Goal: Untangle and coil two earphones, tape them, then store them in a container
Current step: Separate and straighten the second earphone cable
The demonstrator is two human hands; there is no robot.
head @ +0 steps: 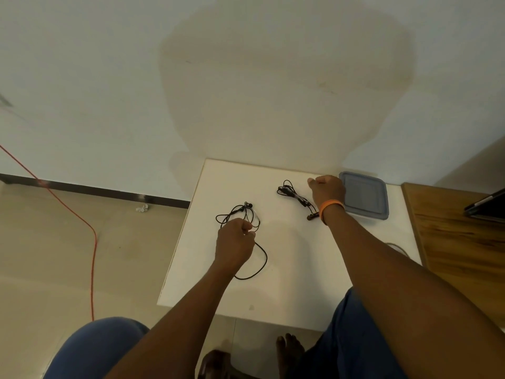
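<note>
Head view shows a white table (295, 283) against a wall, a lidded grey container (366, 195) at its far right; an orange cable (90, 228) crosses the floor. Left hand (235, 243) is curled, pinching a loose black earphone (246, 214) cord. Right hand (326, 188), loosely closed, hovers beside the second tangled earphone (292, 194), grip unclear

Two earphones (241, 214) (293, 194) left of container (366, 195)

Matt white table (287, 269); plastic container (366, 195)
</note>
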